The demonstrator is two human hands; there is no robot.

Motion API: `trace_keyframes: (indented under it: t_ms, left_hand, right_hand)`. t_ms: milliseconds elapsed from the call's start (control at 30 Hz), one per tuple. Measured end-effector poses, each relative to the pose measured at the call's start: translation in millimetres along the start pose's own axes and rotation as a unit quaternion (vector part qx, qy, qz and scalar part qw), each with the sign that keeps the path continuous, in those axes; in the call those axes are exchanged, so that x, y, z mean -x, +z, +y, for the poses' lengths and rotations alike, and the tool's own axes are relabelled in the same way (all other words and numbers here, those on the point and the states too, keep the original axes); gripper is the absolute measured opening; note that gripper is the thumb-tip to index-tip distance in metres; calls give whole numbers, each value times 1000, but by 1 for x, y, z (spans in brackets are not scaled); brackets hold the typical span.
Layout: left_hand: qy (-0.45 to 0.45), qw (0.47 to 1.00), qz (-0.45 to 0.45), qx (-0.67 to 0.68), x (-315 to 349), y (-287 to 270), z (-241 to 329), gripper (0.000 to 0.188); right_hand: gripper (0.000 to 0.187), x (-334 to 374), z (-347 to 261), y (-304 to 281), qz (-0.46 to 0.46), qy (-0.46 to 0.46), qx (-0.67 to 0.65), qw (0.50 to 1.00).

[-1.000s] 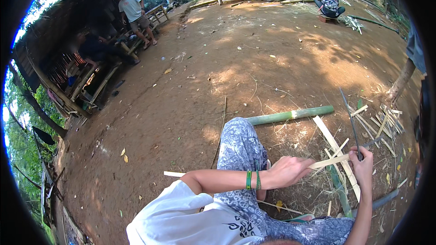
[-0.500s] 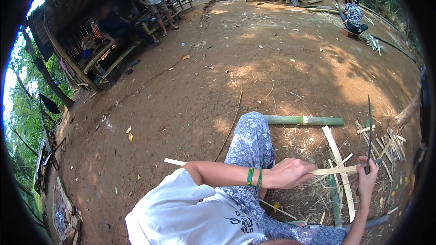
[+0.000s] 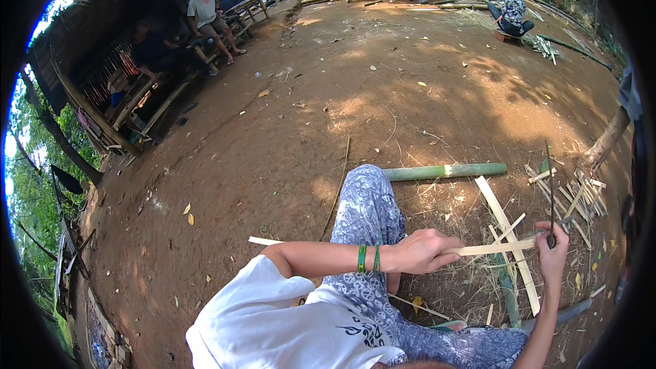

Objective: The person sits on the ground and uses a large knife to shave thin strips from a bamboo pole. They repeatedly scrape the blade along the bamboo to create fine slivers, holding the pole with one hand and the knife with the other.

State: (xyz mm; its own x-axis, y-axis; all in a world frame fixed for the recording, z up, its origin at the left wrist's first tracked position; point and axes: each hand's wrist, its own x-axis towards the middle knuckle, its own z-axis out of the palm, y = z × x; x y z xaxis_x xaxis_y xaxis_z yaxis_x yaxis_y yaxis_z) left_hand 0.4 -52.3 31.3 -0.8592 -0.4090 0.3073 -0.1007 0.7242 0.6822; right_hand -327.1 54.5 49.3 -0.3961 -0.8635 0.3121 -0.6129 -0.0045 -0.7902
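Observation:
My left hand is closed around a pale bamboo strip, which stretches across to my right hand. My right hand grips a long dark-bladed knife with its blade pointing away from me. The strip's far end meets the knife near my right fingers. Left of my left elbow, a pale strip end sticks out; my arm hides whether it belongs to the same strip. Beneath my hands, a wider split bamboo piece lies across thinner strips and shavings.
A green bamboo pole lies beyond my knee. Cut sticks are piled at the right by a slanting trunk. Several people are farther off: at a thatched shelter and seated low at upper right.
The whole view has shifted, so the surroundings appear farther left and slightly higher. My hands keep their holds on the strip and knife; slightly more strip shows between them.

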Motion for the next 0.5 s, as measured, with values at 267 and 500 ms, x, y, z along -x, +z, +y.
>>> trace_keyframes:
  t_ms: [267,500]
  left_hand:
    - [-46,999,28,-5,-3,-6,-17,21]
    - [-119,989,75,50,-14,-35,-20,20]
  right_hand:
    - [23,2,27,-21,60,44,-36,997]
    - [29,-1,39,-31,153,35,90,983]
